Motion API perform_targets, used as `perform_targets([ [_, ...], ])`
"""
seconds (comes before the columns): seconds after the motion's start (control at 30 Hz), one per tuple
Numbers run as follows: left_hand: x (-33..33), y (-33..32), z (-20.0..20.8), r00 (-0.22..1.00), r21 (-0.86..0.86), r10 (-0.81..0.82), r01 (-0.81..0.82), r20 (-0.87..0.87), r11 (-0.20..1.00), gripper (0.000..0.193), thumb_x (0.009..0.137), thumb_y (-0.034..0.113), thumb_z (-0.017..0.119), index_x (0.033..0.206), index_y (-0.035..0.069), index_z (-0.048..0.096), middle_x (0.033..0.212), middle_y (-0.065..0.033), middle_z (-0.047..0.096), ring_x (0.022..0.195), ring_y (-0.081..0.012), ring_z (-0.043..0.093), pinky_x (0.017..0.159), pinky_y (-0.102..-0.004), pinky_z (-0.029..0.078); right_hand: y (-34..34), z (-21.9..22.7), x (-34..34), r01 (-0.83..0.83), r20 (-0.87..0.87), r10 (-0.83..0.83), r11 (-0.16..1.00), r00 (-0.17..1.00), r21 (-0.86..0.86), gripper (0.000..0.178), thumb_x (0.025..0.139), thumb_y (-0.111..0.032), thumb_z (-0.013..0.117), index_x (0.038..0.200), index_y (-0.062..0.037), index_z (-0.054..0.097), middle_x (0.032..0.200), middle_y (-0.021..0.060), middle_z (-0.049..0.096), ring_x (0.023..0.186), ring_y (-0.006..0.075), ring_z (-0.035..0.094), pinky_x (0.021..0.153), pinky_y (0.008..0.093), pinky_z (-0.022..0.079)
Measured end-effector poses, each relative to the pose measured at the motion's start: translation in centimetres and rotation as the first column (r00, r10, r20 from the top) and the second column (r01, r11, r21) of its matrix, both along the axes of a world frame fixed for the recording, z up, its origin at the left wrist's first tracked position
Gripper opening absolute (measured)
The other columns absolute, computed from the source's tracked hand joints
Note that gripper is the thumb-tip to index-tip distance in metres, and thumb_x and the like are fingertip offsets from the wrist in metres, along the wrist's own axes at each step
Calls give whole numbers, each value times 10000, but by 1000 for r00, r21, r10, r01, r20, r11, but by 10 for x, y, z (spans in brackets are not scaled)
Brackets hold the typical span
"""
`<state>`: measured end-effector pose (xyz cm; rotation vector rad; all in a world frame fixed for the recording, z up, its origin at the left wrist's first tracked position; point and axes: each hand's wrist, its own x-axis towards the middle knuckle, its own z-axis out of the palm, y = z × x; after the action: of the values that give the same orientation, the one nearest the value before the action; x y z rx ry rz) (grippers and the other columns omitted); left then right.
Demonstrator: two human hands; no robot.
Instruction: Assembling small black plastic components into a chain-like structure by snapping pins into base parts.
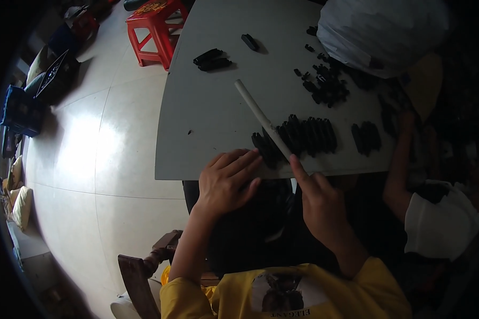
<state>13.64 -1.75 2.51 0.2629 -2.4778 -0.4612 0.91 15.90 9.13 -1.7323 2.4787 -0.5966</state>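
Note:
On the pale table a row of dark, narrow, notched pieces (310,135) stands side by side near the front edge. My left hand (226,178) is at the row's left end, its fingers stretched out and the fingertips beside the endmost pieces. A long whitish rod (253,106) slants across that end, its far tip pointing up and left. My right hand (322,204) is at the rod's near end, index finger extended along it and the other fingers curled. The thumb is hidden, and so is the grip underneath.
More dark pieces (213,59) lie toward the table's far left, with a small group (366,138) right of the row. Loose dark parts (324,82) are heaped near a large whitish bag (383,34). Another person's arm (402,159) reaches in at right. A red stool (153,32) stands beyond the table (197,117).

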Motion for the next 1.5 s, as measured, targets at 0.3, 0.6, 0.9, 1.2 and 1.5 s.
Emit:
perform_targets([
  [0.3,-1,3,2,1000,-33,-7,7,8,999,423,770,231,699,1178,130,646,1272,-12,606,1081,-185,604,857,-335,506,-10,-1,2,104,-141,-77,974,987,200,606,887,36,522,1450,-159,413,764,100,548,618,247,604,547,370,505],
  [0.6,-10,8,14,999,-14,16,-15,27,1000,498,718,179,711,1200,83,637,1313,-80,581,1155,-255,579,927,-392,479,1,9,-13,124,19,-123,990,992,-71,649,856,68,533,1452,-161,411,754,109,534,638,263,614,564,383,509],
  [0.9,-36,9,6,998,-3,-50,51,31,999,422,795,156,686,1200,51,630,1309,-96,579,1247,-266,528,1010,-442,444,5,-13,-16,127,-55,-119,974,991,186,656,860,61,523,1462,-164,394,774,117,540,623,257,603,557,381,507],
  [1.2,-40,15,15,992,-93,18,-6,128,996,460,815,232,695,1235,68,602,1344,-67,549,1292,-226,485,1049,-423,409,7,9,-23,197,66,-190,972,980,-126,630,870,44,528,1449,-178,415,764,106,547,648,257,614,573,370,527],
  [1.5,-48,12,10,988,-49,-64,71,140,996,459,833,241,680,1250,71,592,1355,-72,542,1295,-231,482,1047,-423,411,5,4,-34,182,-13,-182,982,983,50,629,868,56,533,1443,-176,428,761,94,544,653,241,607,588,367,511],
])
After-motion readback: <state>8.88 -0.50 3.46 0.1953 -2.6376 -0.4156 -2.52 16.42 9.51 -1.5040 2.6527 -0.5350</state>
